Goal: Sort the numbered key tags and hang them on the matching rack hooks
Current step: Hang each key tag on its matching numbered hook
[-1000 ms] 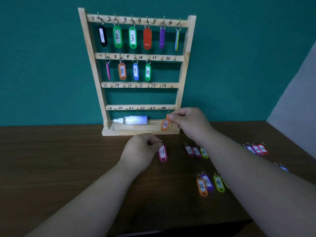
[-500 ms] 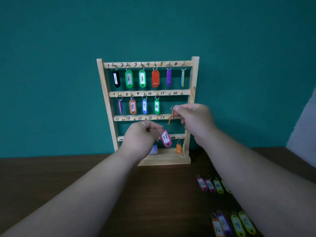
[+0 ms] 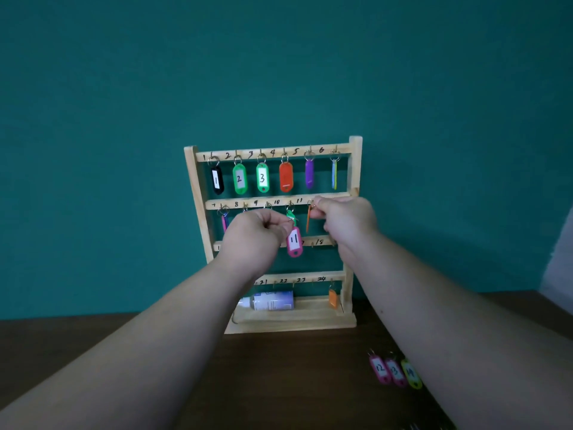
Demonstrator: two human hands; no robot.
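Note:
A wooden key rack [image 3: 355, 169] stands against the teal wall, with tags hanging on its top row and on part of its second row. My left hand [image 3: 257, 234] pinches the ring of a pink tag marked 11 [image 3: 294, 242], which dangles in front of the third rail. My right hand [image 3: 345, 220] pinches an orange tag [image 3: 308, 219], seen edge-on, with its ring up at the second rail near the 11 mark. An orange tag [image 3: 332, 298] hangs from the bottom row at the right. My left hand hides some second-row tags.
A white spray bottle [image 3: 269, 301] lies on the rack's base. Loose tags, two pink [image 3: 379, 369] and one yellow-green [image 3: 410, 373], lie on the dark wooden table [image 3: 279, 383] at the right, beside my right forearm. A pale wall edge shows at far right.
Both hands rose from the table to the rack's second rail, each carrying its tag. An orange tag now hangs on the bottom row. The camera tilted upward.

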